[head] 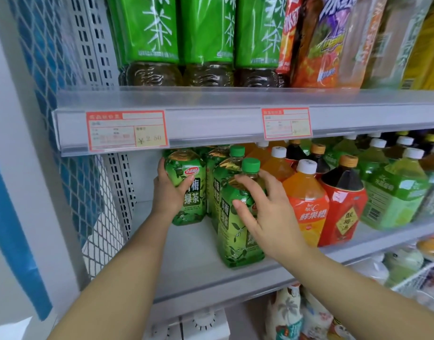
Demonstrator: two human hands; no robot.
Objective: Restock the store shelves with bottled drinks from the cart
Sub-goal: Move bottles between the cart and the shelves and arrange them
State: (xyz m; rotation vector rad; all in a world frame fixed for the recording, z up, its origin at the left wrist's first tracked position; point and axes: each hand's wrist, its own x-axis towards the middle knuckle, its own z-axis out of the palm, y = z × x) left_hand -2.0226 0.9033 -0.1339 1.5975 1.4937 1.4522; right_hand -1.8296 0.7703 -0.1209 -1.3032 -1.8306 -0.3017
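The left hand (170, 192) grips a green plum tea bottle (192, 204) by its left side, thumb across the label. This bottle stands upright at the left rear of the middle shelf (191, 256). The right hand (267, 217) grips the front green tea bottle (233, 239) around its shoulder, fingers curled below the green cap. That bottle stands near the shelf's front edge, just beside an orange drink bottle (307, 204). A price tag (126, 131) hangs on the rail above.

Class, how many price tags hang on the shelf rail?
2. Left price tag above the green tea bottles; right price tag above the orange drinks. More may be off-frame.
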